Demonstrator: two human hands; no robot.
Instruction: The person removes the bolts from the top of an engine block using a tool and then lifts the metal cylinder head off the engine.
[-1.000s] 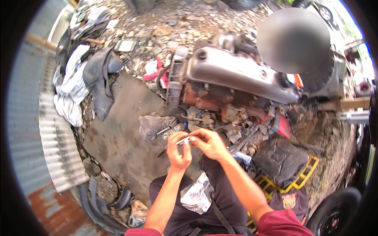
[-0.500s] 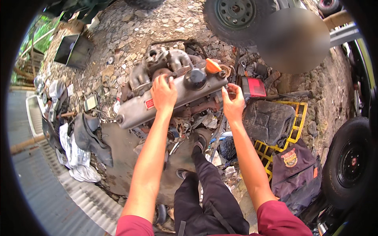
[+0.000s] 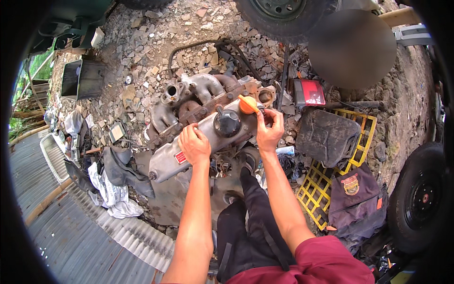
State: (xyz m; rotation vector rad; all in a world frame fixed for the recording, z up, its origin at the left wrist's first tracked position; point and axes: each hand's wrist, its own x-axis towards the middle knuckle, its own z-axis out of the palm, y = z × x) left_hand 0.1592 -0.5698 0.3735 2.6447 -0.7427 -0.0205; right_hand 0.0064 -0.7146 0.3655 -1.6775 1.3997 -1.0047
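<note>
Two hands work on an engine (image 3: 208, 118) that lies on stony ground. Fingers of the left hand (image 3: 195, 144) curl down over the top of the grey valve cover (image 3: 189, 151), palm pressed flat on the metal, just beside a small red label; nothing is held in them. Fingers of the right hand (image 3: 269, 130) are pinched together at the cover's far end, close under the orange cap (image 3: 248, 104); they seem to nip something small there, but what it is cannot be told. Between the hands a black round cap (image 3: 227, 123) stands on the cover.

Beyond the cover the rusty block shows, with a pale manifold (image 3: 191, 90) whose round ports open upward. Black hoses (image 3: 222, 47) loop over the gravel behind it.

Both forearms come in from below, bare up to red sleeves (image 3: 321, 265). Dark trousers (image 3: 250, 227) run from the lower edge toward the engine, a shoe tucked in under it.

To the right, near the right hand, lies a dark metal can (image 3: 328, 135) on a yellow grid (image 3: 331, 184), with a red lamp (image 3: 309, 92) just past it. A dark bag (image 3: 354, 199) with a badge rests on the grid's near end. Tyres stand at the upper edge (image 3: 279, 14) and at the far right (image 3: 418, 199).

To the left, rags (image 3: 111, 182) lie heaped beside corrugated sheet (image 3: 85, 236), and a dark open box (image 3: 82, 78) sits well apart on the stones.
</note>
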